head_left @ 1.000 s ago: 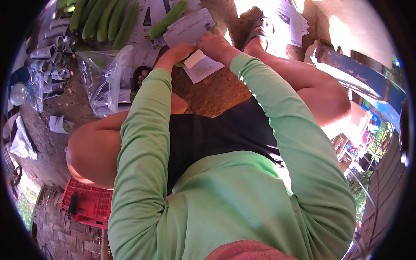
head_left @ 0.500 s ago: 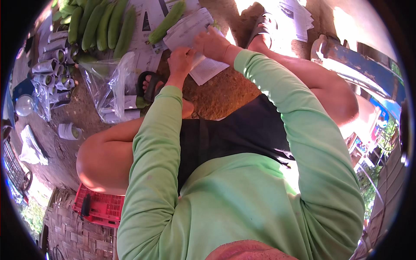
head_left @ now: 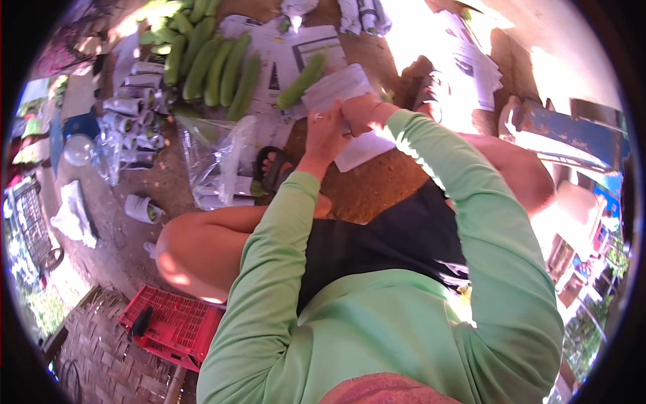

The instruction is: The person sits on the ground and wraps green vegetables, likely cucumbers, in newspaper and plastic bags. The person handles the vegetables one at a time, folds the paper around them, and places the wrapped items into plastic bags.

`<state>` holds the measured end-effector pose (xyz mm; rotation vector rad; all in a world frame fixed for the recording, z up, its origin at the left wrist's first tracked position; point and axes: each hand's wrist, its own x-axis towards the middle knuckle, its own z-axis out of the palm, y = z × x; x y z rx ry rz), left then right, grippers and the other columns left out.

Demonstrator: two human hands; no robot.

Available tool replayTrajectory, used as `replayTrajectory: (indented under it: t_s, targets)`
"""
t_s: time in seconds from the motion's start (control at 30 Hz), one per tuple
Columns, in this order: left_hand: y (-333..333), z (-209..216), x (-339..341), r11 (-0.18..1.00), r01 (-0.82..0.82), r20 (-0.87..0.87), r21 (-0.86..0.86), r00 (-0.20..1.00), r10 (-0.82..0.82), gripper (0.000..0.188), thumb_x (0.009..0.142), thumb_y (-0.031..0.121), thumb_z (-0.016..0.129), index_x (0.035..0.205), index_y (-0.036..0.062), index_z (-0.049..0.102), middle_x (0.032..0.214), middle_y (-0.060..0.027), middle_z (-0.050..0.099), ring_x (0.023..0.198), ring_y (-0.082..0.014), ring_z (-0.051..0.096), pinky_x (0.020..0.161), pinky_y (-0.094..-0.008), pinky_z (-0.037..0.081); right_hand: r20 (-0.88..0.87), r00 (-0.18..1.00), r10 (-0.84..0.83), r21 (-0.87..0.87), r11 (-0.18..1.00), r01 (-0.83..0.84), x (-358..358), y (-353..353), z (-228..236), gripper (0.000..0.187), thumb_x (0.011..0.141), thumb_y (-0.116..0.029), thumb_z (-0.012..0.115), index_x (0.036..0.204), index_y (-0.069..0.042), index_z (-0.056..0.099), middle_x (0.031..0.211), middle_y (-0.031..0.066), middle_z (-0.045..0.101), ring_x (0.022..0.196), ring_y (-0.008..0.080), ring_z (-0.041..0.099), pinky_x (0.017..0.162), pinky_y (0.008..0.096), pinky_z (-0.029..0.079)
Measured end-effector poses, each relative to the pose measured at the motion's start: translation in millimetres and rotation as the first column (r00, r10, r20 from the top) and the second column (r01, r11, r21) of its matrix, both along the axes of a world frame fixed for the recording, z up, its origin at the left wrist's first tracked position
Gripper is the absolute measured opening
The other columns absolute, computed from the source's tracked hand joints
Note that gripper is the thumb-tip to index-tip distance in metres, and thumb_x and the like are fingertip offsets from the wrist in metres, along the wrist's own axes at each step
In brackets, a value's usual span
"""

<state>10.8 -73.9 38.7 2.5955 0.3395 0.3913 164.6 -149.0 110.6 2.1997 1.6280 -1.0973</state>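
Okay, biggest first: seated person in a pale-green shirt, knees bent outward, both arms reaching forward, right sleeve (head_left: 464, 202) slanting up-left, left sleeve (head_left: 272, 236) slanting up-right, forearms converging ahead of the lap. Pile of long green vegetables (head_left: 231, 70) lies up front, left of the hands: slim, slightly curved, mid-green, side by side, some on printed paper (head_left: 269, 114). Clear plastic bag (head_left: 219, 155) sits crumpled below the pile. Left hand (head_left: 326, 135) points forward, fingers bunched; right hand (head_left: 362, 113) is curled over beside it, back of the hand up. They're together, fingertips at or near contact; can't tell what, if anything, they pinch. White sheets (head_left: 336, 84) lie just beyond them, another pale sheet (head_left: 363, 149) just under, creased edges. Single green vegetable (head_left: 302, 81) rests left of the sheets, tilted. Smallest: paper-wrapped roll (head_left: 142, 209) near the left knee, green end showing.
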Motion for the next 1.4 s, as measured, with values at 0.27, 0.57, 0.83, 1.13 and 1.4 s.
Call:
replayTrajectory:
  t_s: [0.27,0.57,0.83,1.13,1.4]
  targets:
    - [24.8,140.2,39.1,0.932,0.127,-0.010,-0.340,0.990,-0.139,0.084,0.073,0.021,0.080,0.149,0.0156,0.044,0.112,-0.0174,0.073,0.104,-0.0387,0.070,0.092,-0.0501,0.052,-0.365,0.920,-0.142,-0.136,0.986,0.099,48.4,21.0,173.5,0.058,0.068,-0.026,0.082,0.119,-0.003,0.068,0.100,0.0187,0.074,0.096,0.0374,0.072,0.087,0.0456,0.056]
    - [56.0,204.0,12.3,0.924,0.116,-0.219,-0.365,0.954,-0.206,0.119,0.067,0.033,0.091,0.160,0.0005,0.023,0.123,-0.0286,0.067,0.114,-0.0434,0.067,0.096,-0.0467,0.052,0.077,0.991,0.106,0.291,0.949,-0.124,5.5,6.1,185.3,0.043,0.071,-0.028,0.081,0.107,-0.005,0.076,0.102,0.0171,0.076,0.085,0.0376,0.073,0.077,0.0451,0.058]
    - [34.3,271.8,-33.9,0.958,0.264,-0.412,0.108,0.889,-0.199,0.106,0.071,0.029,0.090,0.156,0.0060,0.032,0.113,-0.0174,0.070,0.104,-0.0381,0.070,0.084,-0.0470,0.053,-0.269,0.962,-0.046,-0.003,0.999,0.047,-22.4,-1.2,228.4,0.041,0.078,-0.038,0.079,0.101,-0.004,0.078,0.103,0.0116,0.077,0.100,0.0298,0.072,0.087,0.0402,0.055]
    - [115.2,313.1,-55.7,0.587,0.020,-0.498,-0.810,0.504,-0.705,0.064,0.076,0.019,0.083,0.134,0.0039,0.060,0.117,-0.0098,0.070,0.106,-0.0160,0.065,0.092,-0.0345,0.055,0.625,0.732,0.271,0.663,0.310,-0.681,-78.4,-9.6,248.4,0.032,0.082,-0.022,0.075,0.110,-0.009,0.067,0.089,0.0030,0.062,0.082,0.0219,0.065,0.077,0.0376,0.051]
    - [167.4,378.1,-70.9,0.768,0.275,-0.265,-0.579,0.827,-0.496,0.066,0.094,0.039,0.076,0.139,-0.0049,0.057,0.120,-0.0116,0.069,0.115,-0.0188,0.061,0.103,-0.0333,0.048,-0.835,0.550,0.015,0.286,0.865,0.412,-44.5,19.7,276.6,0.051,0.093,-0.030,0.073,0.127,0.005,0.061,0.097,0.0125,0.071,0.090,0.0209,0.069,0.080,0.0348,0.056]
